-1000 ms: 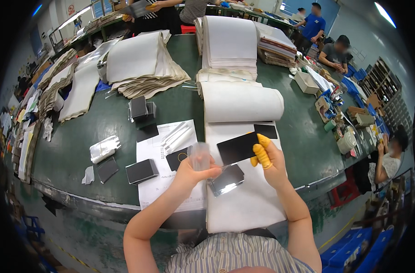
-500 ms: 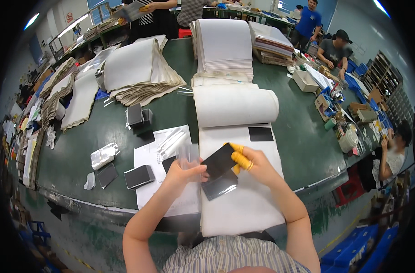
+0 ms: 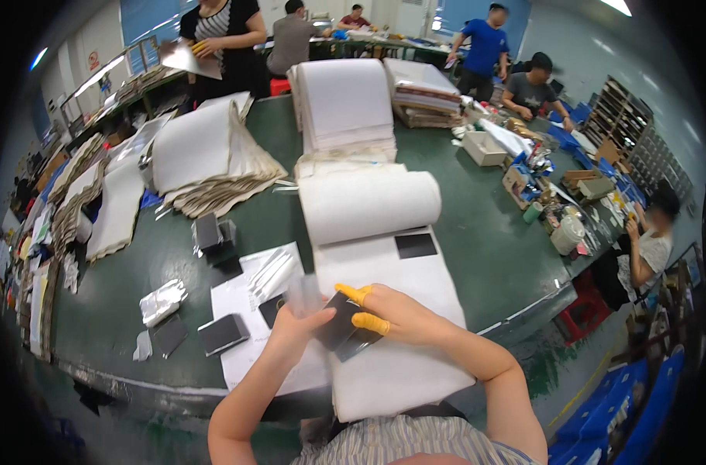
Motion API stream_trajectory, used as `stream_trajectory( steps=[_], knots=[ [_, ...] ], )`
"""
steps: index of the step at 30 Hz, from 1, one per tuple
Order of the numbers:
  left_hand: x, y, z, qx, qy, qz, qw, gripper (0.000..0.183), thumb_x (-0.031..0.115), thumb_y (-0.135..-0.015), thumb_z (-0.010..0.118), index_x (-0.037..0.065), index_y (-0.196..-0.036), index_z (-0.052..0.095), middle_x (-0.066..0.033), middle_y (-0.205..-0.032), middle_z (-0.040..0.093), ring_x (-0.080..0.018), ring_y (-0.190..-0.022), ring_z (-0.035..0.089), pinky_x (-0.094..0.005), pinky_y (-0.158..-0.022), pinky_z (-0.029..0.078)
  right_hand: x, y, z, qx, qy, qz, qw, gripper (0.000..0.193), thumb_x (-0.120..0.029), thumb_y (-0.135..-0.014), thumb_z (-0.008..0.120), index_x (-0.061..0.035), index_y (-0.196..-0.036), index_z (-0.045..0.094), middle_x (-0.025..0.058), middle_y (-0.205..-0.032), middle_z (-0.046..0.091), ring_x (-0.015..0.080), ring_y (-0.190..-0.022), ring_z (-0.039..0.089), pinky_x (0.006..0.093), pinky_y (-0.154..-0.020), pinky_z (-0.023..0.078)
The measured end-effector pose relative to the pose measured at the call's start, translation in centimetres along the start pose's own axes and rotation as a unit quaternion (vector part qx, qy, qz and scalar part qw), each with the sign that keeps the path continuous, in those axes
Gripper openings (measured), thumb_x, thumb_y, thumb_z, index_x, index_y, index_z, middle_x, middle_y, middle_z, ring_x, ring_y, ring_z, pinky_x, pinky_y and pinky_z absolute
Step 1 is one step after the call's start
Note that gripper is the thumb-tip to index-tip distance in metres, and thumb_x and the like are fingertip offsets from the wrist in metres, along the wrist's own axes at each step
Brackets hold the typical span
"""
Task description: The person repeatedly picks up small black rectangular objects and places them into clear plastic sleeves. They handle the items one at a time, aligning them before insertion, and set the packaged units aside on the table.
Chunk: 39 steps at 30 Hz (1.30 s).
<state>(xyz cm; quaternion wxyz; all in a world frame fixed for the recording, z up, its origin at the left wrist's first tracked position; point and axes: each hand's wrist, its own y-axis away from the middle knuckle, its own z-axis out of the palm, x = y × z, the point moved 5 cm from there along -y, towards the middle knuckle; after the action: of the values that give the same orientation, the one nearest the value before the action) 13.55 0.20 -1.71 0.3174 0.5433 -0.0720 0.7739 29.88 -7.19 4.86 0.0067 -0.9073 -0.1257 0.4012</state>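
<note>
Between my two hands is a dark rectangular sheet (image 3: 339, 316), overlapping a clear plastic sleeve (image 3: 353, 346) at its lower edge. My left hand (image 3: 295, 329) pinches the left side of both, with more blurred clear film (image 3: 303, 294) standing up from its fingers. Yellow finger covers are on my right hand (image 3: 396, 314), closed on the sheet's right edge. Whether the sheet lies inside the sleeve or over it I cannot tell. Beneath is a long white padded sheet (image 3: 399, 380), with another dark sheet (image 3: 416, 246) lying farther up it.
To the left are a block of dark sheets (image 3: 223, 335), a second block (image 3: 209, 232), a clear film bundle (image 3: 165, 301) and clear strips (image 3: 272, 274) on printed paper (image 3: 248, 376). A folded white roll (image 3: 368, 205) lies ahead. Other people work around the green table (image 3: 492, 225).
My right hand has come closer to my left, and the dark sheet has dropped lower over the clear sleeve. The whole view has shifted with my head.
</note>
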Motion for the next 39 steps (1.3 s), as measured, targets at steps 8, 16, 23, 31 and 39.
stream_trajectory(
  steps=[8, 16, 23, 31, 39],
  knots=[
    [0.1, 0.4, 0.3, -0.013, 0.003, 0.002, 1.0, 0.032, 0.002, -0.079, 0.074, 0.005, -0.106, 0.057, -0.0011, -0.093, 0.06, -0.0109, -0.086, 0.06, -0.025, -0.077, 0.047, 7.0, -5.8, -2.6, 0.053, 0.068, -0.053, 0.995, 0.036, -0.025, -0.096, 0.052, -0.0054, -0.126, 0.058, 0.0155, -0.124, 0.06, 0.0307, -0.114, 0.055, 0.0375, -0.1, 0.04],
    [-0.2, -0.4, -0.3, -0.037, 0.022, 0.044, 0.998, 0.03, 0.003, -0.08, 0.073, 0.005, -0.106, 0.058, -0.0002, -0.09, 0.06, -0.0103, -0.085, 0.06, -0.0252, -0.076, 0.047, 9.8, -10.6, -6.0, 0.104, 0.35, -0.145, 0.92, 0.034, -0.03, -0.094, 0.053, -0.0139, -0.121, 0.062, 0.0007, -0.14, 0.049, 0.022, -0.125, 0.045, 0.0393, -0.107, 0.029],
    [0.2, -0.1, -0.2, -0.033, -0.023, 0.052, 0.998, 0.03, 0.007, -0.08, 0.074, 0.006, -0.106, 0.058, -0.0003, -0.092, 0.06, -0.0098, -0.085, 0.057, -0.0253, -0.076, 0.044, 9.2, -9.0, -4.8, 0.086, 0.398, -0.119, 0.905, 0.052, -0.046, -0.088, 0.058, -0.0052, -0.121, 0.062, 0.0019, -0.141, 0.048, 0.0235, -0.128, 0.042, 0.0414, -0.109, 0.027],
    [-0.6, -0.5, -0.2, -0.032, -0.032, 0.066, 0.997, 0.032, 0.014, -0.08, 0.076, 0.006, -0.107, 0.06, -0.0017, -0.098, 0.061, -0.0104, -0.093, 0.057, -0.0255, -0.082, 0.045, 7.9, -5.5, -6.0, 0.01, 0.319, -0.016, 0.948, 0.061, -0.047, -0.073, 0.075, -0.0109, -0.121, 0.063, 0.0122, -0.123, 0.056, 0.0301, -0.122, 0.044, 0.0417, -0.106, 0.03],
    [1.5, 2.0, 3.1, -0.073, -0.458, 0.477, 0.747, 0.023, 0.001, -0.074, 0.067, 0.004, -0.096, 0.063, -0.0096, -0.098, 0.065, -0.0275, -0.087, 0.06, -0.0361, -0.077, 0.049, 9.2, -7.2, -5.4, -0.019, 0.24, 0.095, 0.966, 0.058, -0.031, -0.063, 0.086, -0.0028, -0.109, 0.063, 0.016, -0.114, 0.055, 0.0311, -0.114, 0.047, 0.0363, -0.098, 0.042]
  ],
)
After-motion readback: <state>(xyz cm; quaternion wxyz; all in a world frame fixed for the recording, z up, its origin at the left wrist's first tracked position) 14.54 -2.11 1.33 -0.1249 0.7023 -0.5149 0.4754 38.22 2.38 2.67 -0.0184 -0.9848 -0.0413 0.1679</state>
